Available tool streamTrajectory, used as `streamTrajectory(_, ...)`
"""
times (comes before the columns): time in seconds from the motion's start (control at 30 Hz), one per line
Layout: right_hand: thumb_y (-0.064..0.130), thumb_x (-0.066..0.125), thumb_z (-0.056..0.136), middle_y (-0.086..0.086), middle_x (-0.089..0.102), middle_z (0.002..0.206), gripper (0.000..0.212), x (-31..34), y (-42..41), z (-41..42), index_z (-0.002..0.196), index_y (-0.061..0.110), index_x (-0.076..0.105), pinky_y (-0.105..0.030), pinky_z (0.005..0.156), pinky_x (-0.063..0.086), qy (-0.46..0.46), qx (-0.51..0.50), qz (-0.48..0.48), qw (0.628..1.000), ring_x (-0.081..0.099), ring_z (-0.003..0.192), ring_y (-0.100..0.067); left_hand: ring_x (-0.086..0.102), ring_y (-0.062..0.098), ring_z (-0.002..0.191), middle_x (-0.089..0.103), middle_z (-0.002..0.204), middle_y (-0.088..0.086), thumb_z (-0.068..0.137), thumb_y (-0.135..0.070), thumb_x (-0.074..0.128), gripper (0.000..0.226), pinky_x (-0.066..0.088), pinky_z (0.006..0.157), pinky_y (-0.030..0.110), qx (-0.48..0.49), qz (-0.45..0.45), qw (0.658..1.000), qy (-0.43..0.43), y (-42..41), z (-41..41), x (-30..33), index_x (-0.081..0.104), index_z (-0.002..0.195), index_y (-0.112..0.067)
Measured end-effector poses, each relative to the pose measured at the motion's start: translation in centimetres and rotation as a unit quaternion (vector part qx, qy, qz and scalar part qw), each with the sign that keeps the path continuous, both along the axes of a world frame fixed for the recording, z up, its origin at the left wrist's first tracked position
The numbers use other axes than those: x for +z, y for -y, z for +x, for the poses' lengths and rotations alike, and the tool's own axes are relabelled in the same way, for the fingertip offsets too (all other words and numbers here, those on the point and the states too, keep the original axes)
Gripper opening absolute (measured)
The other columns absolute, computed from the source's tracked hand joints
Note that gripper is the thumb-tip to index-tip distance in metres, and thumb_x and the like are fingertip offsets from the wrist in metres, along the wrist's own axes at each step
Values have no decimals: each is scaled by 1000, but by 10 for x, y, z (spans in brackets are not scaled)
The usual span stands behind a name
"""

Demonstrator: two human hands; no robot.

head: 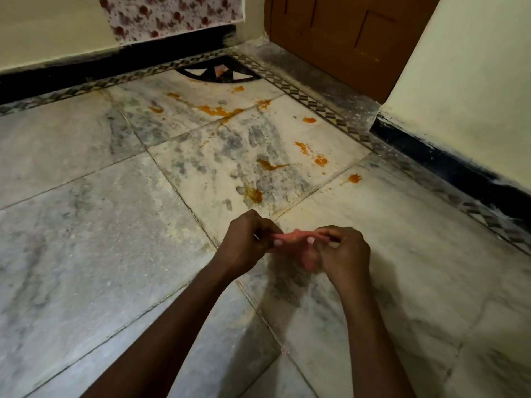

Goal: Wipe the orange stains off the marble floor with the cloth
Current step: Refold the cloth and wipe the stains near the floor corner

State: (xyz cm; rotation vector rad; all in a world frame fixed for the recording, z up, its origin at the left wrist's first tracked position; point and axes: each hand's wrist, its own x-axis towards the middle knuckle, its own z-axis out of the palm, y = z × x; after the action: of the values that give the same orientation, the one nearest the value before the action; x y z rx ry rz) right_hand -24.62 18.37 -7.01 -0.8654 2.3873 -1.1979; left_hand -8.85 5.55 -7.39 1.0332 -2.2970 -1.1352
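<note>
A small pink cloth (293,236) is stretched between both hands above the marble floor (86,225). My left hand (244,239) pinches its left end and my right hand (342,251) pinches its right end, with a loose part hanging below the fingers. Orange stains lie on the tiles beyond the hands: a smear near the hands (254,194), a streak (268,165), spots to the right (320,160) (355,178), and a long splash farther back (218,110). The cloth is held off the floor, apart from the stains.
A brown wooden door (353,33) stands at the back right. Cream walls with black skirting (86,70) line the back and the right side (459,168). A patterned tile border (316,106) runs along the walls, with a black corner inlay (218,71).
</note>
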Motion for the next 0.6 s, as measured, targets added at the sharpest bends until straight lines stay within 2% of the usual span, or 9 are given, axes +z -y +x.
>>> streamTrajectory(0.07, 15, 89, 83, -3, 64, 112, 18, -1, 3, -5, 81, 27, 76, -26, 86, 47, -14, 15, 12, 1000, 61, 100, -18, 63, 1, 75, 56, 84, -14, 89, -11, 82, 9, 51, 70, 18, -27, -8, 999, 34, 4, 0, 7, 84, 95, -16)
streamTrajectory(0.1, 14, 88, 84, -2, 63, 112, 22, 1, 4, -8, 79, 28, 72, -30, 88, 50, 7, 32, 12, 999, 61, 102, -19, 63, -2, 72, 59, 81, -13, 89, -11, 82, 6, 49, 67, 15, -32, 6, 999, 43, 6, 1, 11, 84, 94, -14)
streamTrajectory(0.23, 13, 83, 91, 0, 74, 77, 19, 10, 12, -28, 75, 23, 76, -56, 81, 63, 106, 126, 11, 986, 73, 83, -27, 68, 8, 67, 76, 75, 6, 89, -17, 84, 7, 56, 69, 27, -36, 111, 992, 42, 26, 1, 22, 82, 84, -13)
streamTrajectory(0.3, 14, 82, 91, -4, 74, 78, 14, 10, 25, -37, 79, 19, 77, -58, 80, 64, 114, 136, 3, 984, 75, 84, -33, 64, 4, 60, 74, 74, 14, 90, -13, 83, 11, 50, 59, 17, -32, 145, 989, 19, 36, -5, 22, 80, 86, -4)
streamTrajectory(0.37, 15, 83, 90, -2, 75, 82, 8, 0, 46, -44, 86, 18, 77, -52, 84, 64, 106, 115, 6, 988, 74, 86, -29, 58, 0, 55, 69, 78, 17, 91, -12, 81, 17, 40, 51, 10, -31, 158, 987, 18, 49, -13, 14, 77, 97, 4)
streamTrajectory(0.4, 15, 83, 90, -2, 75, 91, 8, -9, 55, -45, 95, 18, 77, -47, 88, 62, 87, 98, 21, 991, 73, 91, -25, 60, 3, 60, 70, 85, 17, 92, -16, 81, 24, 40, 50, 10, -35, 154, 987, 37, 55, -17, 7, 75, 106, 2)
streamTrajectory(0.47, 12, 80, 91, -8, 70, 115, 26, -33, 64, -43, 116, 14, 72, -39, 94, 53, -28, 53, 51, 997, 66, 110, -28, 65, 14, 80, 69, 103, 12, 92, -30, 81, 42, 45, 62, 20, -31, 114, 986, 115, 67, -20, -16, 67, 125, -10)
streamTrajectory(0.57, 10, 61, 97, -18, 64, 128, 25, -72, 60, -22, 118, 2, 71, -40, 98, 49, -155, 65, 32, 985, 59, 123, -39, 66, 28, 106, 63, 122, 13, 94, -33, 79, 50, 47, 84, 28, 18, 30, 988, 151, 81, -6, -52, 61, 136, -13)
streamTrajectory(0.6, 17, 52, 98, -20, 64, 135, 35, -89, 56, -14, 122, 0, 70, -42, 105, 50, -167, 94, 39, 981, 58, 129, -41, 65, 31, 108, 62, 124, 14, 95, -30, 77, 47, 49, 88, 32, 33, 6, 989, 142, 84, 1, -59, 62, 135, -13)
